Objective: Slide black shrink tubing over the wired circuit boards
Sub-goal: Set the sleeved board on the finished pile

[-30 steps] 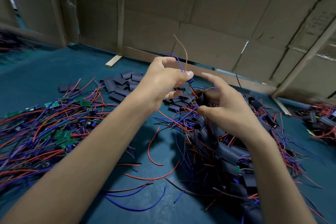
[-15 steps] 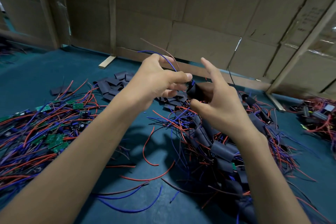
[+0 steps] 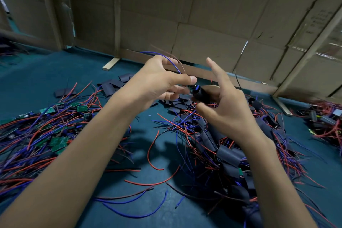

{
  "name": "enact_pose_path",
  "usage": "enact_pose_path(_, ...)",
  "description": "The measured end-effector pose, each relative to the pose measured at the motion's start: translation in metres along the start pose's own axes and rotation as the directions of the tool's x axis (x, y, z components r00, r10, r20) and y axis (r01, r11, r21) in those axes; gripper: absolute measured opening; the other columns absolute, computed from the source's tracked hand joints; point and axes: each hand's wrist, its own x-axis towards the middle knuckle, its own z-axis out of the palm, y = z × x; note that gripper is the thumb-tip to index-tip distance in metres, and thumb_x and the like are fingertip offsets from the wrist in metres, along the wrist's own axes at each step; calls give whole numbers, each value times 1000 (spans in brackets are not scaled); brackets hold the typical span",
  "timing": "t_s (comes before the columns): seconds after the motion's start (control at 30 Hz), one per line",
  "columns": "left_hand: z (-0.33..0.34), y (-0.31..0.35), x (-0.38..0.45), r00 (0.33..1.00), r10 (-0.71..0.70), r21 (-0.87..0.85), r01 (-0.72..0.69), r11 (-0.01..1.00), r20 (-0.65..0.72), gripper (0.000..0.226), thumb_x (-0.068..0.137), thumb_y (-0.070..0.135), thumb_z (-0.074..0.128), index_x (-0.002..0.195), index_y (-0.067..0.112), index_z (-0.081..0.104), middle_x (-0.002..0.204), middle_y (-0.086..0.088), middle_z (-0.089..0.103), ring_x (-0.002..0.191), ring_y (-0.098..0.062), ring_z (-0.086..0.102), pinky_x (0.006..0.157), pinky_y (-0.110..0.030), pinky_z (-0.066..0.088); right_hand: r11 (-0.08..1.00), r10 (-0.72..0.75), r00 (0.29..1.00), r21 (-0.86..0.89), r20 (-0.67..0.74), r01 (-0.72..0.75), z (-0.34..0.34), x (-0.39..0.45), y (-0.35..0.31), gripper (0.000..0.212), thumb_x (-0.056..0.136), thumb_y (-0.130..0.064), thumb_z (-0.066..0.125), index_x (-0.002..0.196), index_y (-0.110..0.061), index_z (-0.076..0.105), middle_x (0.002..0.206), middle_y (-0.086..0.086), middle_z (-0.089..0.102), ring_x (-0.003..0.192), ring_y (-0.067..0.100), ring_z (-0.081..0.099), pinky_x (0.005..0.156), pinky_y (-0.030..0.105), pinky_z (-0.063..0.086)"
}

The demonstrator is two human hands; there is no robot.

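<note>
Black tubing (image 3: 200,93) — teal table (image 3: 37,77)

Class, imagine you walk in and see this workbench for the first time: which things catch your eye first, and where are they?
First, the two bare hands raised mid-frame: the left hand pinches a wired board, the right hand holds a piece of black tubing against it. Next, the tangle of red and blue wires with green circuit boards at left. Then the heap of black-sleeved boards at lower right on the teal table.
</note>
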Motion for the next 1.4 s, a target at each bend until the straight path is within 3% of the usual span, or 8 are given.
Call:
enact_pose_path(0.23, 3, 1, -2, 1000, -11, -22, 11, 1000, 26, 54, 80, 5, 82, 122, 12, 49, 76, -7, 75, 65, -22, 73, 52, -25, 54, 1000, 10, 1000, 2, 8, -10, 1, 0, 1, 95, 82, -11, 65, 160, -33, 17, 84, -13, 72, 74, 11, 63, 77, 24, 50)
enact_pose_path(0.43, 2, 2, -1, 1000, -5, 0, 5, 1000, -5, 57, 80, 5, 82, 126, 11, 48, 72, -4, 74, 68, -24, 74, 51, -25, 54, 994, 54, 998, 91, -9, -53, -1, 2, 2, 93, 79, -16, 64, 155, -46, 19, 88, 5, 73, 84, 33, 65, 90, 50, 54)
enact_pose_path(0.63, 0, 1, -1, 1000, -14, 30, 14, 999, 10, 53, 81, 5, 80, 124, 13, 48, 90, -13, 73, 72, -24, 73, 53, -27, 55, 991, 53, 999, 124, 2, -53, -2, 1, 1, 81, 78, -20, 62, 147, -49, 30, 92, 11, 75, 87, 34, 66, 90, 53, 54)
enact_pose_path(0.8, -2, -2, -1, 997, 1, 57, -6, 998, 82, 47, 82, 6, 80, 119, 11, 53, 84, -12, 73, 74, -23, 73, 53, -27, 55, 997, 10, 1000, 81, 12, -11, -3, -1, -4, 83, 77, -25, 60, 151, -46, 29, 98, -17, 76, 91, 11, 72, 97, 43, 55)
enact_pose_path(1.0, -7, -3, 0, 976, -85, 22, 83, 996, 202, 26, 86, 7, 73, 111, 9, 62, 84, -9, 69, 66, -14, 68, 52, -22, 53, 993, -33, 999, 114, 32, 30, -3, 0, -7, 79, 79, -12, 60, 148, -39, 36, 111, -18, 75, 105, 12, 71, 99, 47, 54)
enact_pose_path(1.17, -13, -4, 1, 960, -87, 50, 76, 996, 265, 30, 87, -4, 69, 116, 3, 61, 78, -9, 69, 71, -19, 71, 59, -27, 58, 998, -55, 997, 31, 59, 54, -3, -1, -10, 74, 77, -15, 61, 143, -42, 39, 107, -29, 71, 102, 7, 70, 95, 31, 52)
enact_pose_path(1.3, -20, -4, 3, 958, -124, 215, 68, 974, 257, 32, 85, 8, 76, 114, 11, 62, 83, -9, 72, 72, -18, 70, 55, -25, 54, 999, -38, 994, 22, 106, 36, -2, -2, -17, 69, 78, -13, 63, 141, -37, 44, 105, -25, 73, 98, 9, 71, 94, 33, 52)
enact_pose_path(1.4, -36, -2, 4, 937, -173, 313, 73, 947, 305, 37, 80, 31, 83, 108, 11, 67, 86, -7, 73, 75, -18, 71, 54, -24, 53, 999, -39, 996, -13, 85, 40, -11, -1, -20, 57, 78, -15, 64, 131, -32, 54, 100, -18, 76, 95, 9, 72, 95, 39, 54)
